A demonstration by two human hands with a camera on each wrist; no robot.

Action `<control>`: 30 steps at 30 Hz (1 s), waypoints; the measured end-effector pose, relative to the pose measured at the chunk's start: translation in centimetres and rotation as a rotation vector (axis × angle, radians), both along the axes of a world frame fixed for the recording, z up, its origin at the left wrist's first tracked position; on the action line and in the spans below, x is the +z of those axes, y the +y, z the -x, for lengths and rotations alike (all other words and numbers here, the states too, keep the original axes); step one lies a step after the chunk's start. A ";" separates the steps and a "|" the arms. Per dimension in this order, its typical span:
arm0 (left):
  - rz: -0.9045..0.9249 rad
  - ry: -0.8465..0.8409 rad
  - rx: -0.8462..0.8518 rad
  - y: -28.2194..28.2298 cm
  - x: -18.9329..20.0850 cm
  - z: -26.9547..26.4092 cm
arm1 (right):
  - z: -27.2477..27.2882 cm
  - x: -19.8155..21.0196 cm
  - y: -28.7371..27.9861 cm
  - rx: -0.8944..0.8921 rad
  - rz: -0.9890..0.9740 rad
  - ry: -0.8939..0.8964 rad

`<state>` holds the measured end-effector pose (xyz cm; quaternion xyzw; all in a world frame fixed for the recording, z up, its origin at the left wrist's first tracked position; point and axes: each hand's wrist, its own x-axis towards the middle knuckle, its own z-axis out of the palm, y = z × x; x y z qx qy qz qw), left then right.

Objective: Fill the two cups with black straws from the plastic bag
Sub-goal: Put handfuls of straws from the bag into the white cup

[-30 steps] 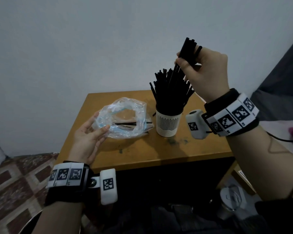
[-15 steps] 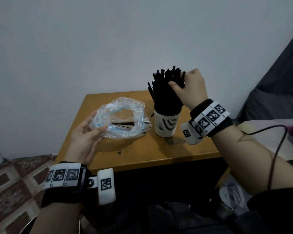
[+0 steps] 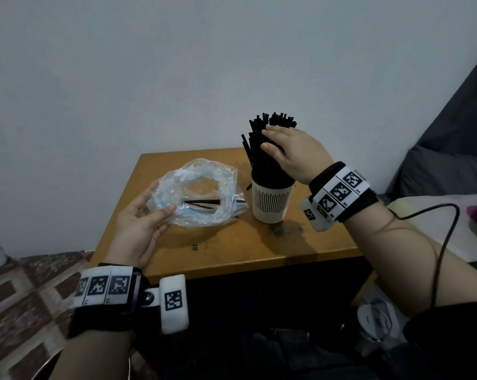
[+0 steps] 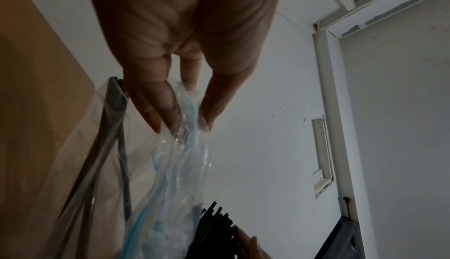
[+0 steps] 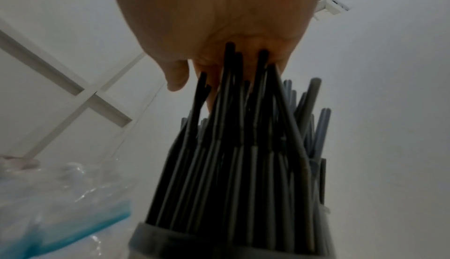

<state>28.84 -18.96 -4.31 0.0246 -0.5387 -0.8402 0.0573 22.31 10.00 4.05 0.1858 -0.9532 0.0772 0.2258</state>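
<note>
A white ribbed cup (image 3: pixel 271 201) stands on the wooden table (image 3: pixel 232 250), packed with upright black straws (image 3: pixel 264 157). My right hand (image 3: pixel 275 141) lies against the straw tops with straight fingers; in the right wrist view its palm (image 5: pixel 231 22) touches the tips of the straws (image 5: pixel 243 147). To the left lies the clear plastic bag (image 3: pixel 204 196), mouth open, with a few black straws (image 3: pixel 204 202) inside. My left hand (image 3: pixel 160 200) pinches the bag's rim between thumb and fingers (image 4: pixel 151 105). Only one cup is in view.
The small table stands against a pale wall, its front edge near my wrists. A single straw (image 3: pixel 249 186) lies on the table behind the bag. Dark fabric (image 3: pixel 451 160) is at the right, a patterned floor (image 3: pixel 26 292) at the left. A cable (image 3: pixel 446 237) runs from my right arm.
My right hand came down with a bundle of straws, set it into the cup and let go; it now lies flat on the straw tops. My left hand kept holding the bag.
</note>
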 end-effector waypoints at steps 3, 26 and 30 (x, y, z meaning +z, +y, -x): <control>0.013 0.012 -0.011 -0.1 0.0 -0.2 | -0.1 0.0 0.0 -0.007 -0.029 0.009; 0.687 0.205 0.277 1.2 -0.9 -0.4 | -7.3 -7.5 -9.9 0.131 0.015 -0.177; 1.024 0.115 0.215 0.5 -0.8 -0.6 | -6.5 -7.4 -9.5 0.042 -0.236 -0.288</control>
